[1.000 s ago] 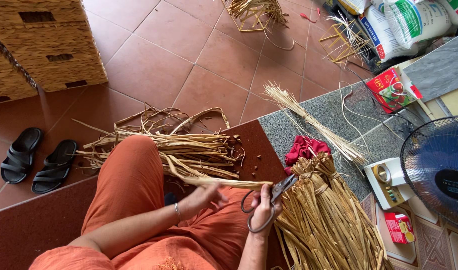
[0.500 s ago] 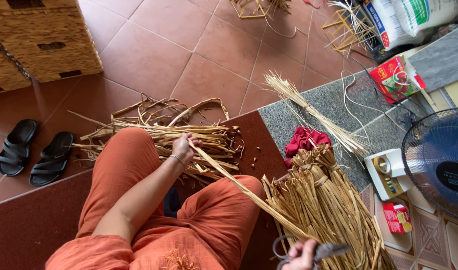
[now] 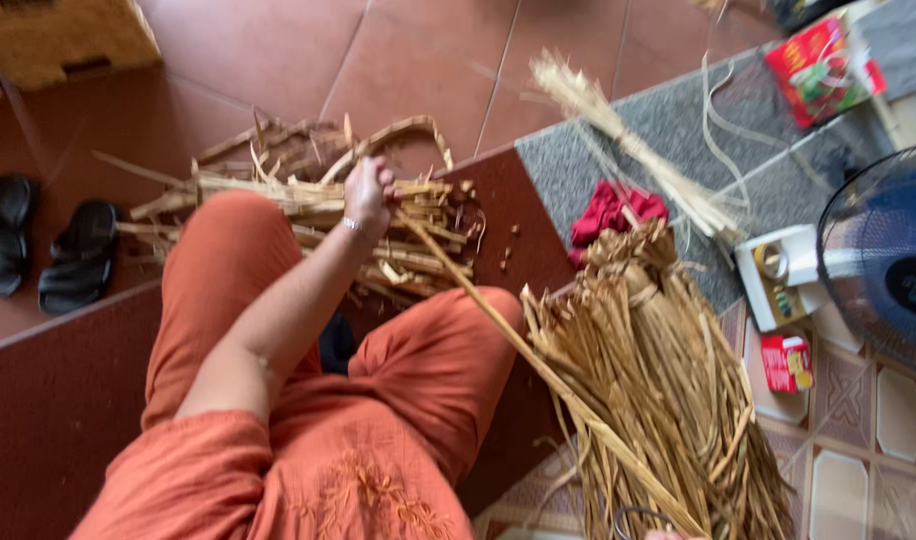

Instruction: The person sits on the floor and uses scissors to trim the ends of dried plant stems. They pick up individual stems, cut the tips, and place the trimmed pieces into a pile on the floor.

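My left hand [image 3: 368, 192] is stretched out over my knee and closed on the top end of a long dried leaf strip [image 3: 498, 325]. The strip runs diagonally down to the bottom right edge. Under and around that hand lies a pile of cut straw scraps [image 3: 268, 190] on the dark red step. A thick bundle of dried leaves [image 3: 658, 390] stands to my right, against my leg. Only a fingertip of my right hand [image 3: 666, 535] shows at the bottom edge, beside a dark scissors handle loop [image 3: 628, 516].
A red cloth [image 3: 610, 212] and a thin straw bundle [image 3: 618, 130] lie on a grey mat [image 3: 678, 110]. A fan [image 3: 888, 260], a white device [image 3: 778, 275] and a small red box [image 3: 786, 362] stand right. Black sandals [image 3: 78, 255] and a woven basket [image 3: 58, 40] sit left.
My left hand has reached forward to the scrap pile with the strip. My right hand with the scissors has dropped to the bottom edge. The view has moved closer and lower.
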The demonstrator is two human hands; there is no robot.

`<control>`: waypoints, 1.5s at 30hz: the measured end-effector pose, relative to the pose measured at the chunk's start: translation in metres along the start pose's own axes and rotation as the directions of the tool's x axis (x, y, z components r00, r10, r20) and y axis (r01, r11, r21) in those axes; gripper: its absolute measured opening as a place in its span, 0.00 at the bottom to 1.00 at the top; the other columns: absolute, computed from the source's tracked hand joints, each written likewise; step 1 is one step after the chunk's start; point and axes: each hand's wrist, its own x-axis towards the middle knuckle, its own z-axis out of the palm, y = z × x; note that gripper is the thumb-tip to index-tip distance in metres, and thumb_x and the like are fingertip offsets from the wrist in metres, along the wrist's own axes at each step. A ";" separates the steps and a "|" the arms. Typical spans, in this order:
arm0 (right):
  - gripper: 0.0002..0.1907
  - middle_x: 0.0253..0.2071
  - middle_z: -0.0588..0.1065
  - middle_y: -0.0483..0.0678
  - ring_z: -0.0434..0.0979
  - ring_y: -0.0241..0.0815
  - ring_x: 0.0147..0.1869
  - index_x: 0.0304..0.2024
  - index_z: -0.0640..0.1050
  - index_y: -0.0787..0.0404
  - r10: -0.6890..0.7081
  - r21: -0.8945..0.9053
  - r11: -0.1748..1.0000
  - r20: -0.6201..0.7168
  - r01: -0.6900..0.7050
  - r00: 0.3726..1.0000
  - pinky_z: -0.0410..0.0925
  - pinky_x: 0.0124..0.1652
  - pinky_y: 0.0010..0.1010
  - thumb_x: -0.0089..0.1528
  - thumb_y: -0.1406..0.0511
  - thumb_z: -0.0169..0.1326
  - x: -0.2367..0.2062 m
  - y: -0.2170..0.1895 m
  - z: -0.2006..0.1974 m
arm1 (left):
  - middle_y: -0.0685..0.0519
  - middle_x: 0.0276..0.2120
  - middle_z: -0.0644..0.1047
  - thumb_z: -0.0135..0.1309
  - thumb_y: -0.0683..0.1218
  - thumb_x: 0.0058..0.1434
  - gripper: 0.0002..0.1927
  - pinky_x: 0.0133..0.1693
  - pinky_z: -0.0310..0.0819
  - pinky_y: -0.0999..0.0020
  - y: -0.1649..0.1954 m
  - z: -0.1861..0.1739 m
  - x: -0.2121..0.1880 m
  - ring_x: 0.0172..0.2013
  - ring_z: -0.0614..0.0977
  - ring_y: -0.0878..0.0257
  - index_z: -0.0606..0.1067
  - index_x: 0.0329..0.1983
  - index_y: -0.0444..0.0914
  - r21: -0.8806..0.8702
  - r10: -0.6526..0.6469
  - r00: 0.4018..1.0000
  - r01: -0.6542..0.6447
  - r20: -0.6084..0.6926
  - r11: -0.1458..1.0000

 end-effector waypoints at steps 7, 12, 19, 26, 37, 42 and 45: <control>0.14 0.27 0.66 0.36 0.60 0.25 0.24 0.40 0.71 0.53 0.153 -0.082 0.984 -0.040 -0.156 0.987 0.56 0.23 0.15 0.72 0.52 0.54 -0.058 0.038 -0.050 | 0.53 0.28 0.72 0.42 0.45 0.75 0.11 0.32 0.76 0.64 0.003 -0.011 -0.011 0.25 0.72 0.64 0.70 0.53 0.35 0.055 -0.090 0.990 0.084 0.113 0.995; 0.14 0.26 0.66 0.38 0.60 0.28 0.23 0.41 0.71 0.56 0.250 -0.361 0.899 -0.044 -0.249 0.967 0.56 0.21 0.18 0.71 0.53 0.53 -0.081 0.039 -0.056 | 0.55 0.25 0.69 0.41 0.48 0.77 0.13 0.26 0.64 0.71 0.012 -0.013 -0.017 0.22 0.66 0.68 0.70 0.53 0.35 0.086 -0.058 0.977 0.041 0.206 0.995; 0.13 0.26 0.69 0.43 0.62 0.33 0.21 0.49 0.73 0.60 0.021 -0.624 0.782 0.039 0.008 0.999 0.54 0.18 0.24 0.69 0.59 0.52 -0.132 -0.011 0.004 | 0.61 0.23 0.64 0.38 0.50 0.76 0.17 0.21 0.53 0.75 0.024 -0.001 -0.068 0.20 0.59 0.72 0.70 0.60 0.37 0.540 -0.198 0.909 -0.035 0.368 0.841; 0.24 0.30 0.68 0.38 0.64 0.25 0.28 0.60 0.75 0.64 -0.093 -0.086 0.963 0.786 0.257 0.611 0.60 0.25 0.18 0.69 0.54 0.51 -0.184 -0.019 0.141 | 0.56 0.25 0.70 0.42 0.49 0.75 0.18 0.26 0.60 0.75 0.033 0.009 -0.104 0.23 0.65 0.70 0.74 0.59 0.35 0.507 -0.374 0.824 0.125 0.425 0.853; 0.47 0.34 0.69 0.40 0.68 0.28 0.36 0.68 0.70 0.68 0.085 -0.074 0.938 0.996 0.338 -0.019 0.65 0.37 0.22 0.67 0.36 0.41 -0.286 -0.011 0.271 | 0.55 0.37 0.79 0.59 0.43 0.66 0.16 0.37 0.73 0.78 0.037 0.013 -0.132 0.36 0.81 0.69 0.72 0.56 0.36 0.494 -0.409 0.726 0.109 0.553 0.862; 0.43 0.35 0.72 0.44 0.72 0.33 0.37 0.68 0.70 0.66 0.013 -0.038 0.908 0.998 0.417 0.062 0.69 0.38 0.26 0.69 0.38 0.40 -0.293 -0.015 0.274 | 0.54 0.39 0.81 0.59 0.41 0.67 0.18 0.41 0.77 0.75 0.030 0.010 -0.132 0.39 0.83 0.68 0.73 0.59 0.32 0.613 -0.405 0.758 0.009 0.511 0.790; 0.38 0.47 0.77 0.52 0.80 0.40 0.46 0.64 0.72 0.66 -0.242 0.137 0.739 0.968 0.660 0.070 0.74 0.44 0.31 0.73 0.40 0.39 -0.294 -0.015 0.274 | 0.52 0.38 0.81 0.59 0.39 0.66 0.17 0.43 0.82 0.71 0.021 0.005 -0.131 0.39 0.84 0.67 0.71 0.57 0.35 0.626 -0.401 0.751 -0.021 0.524 0.780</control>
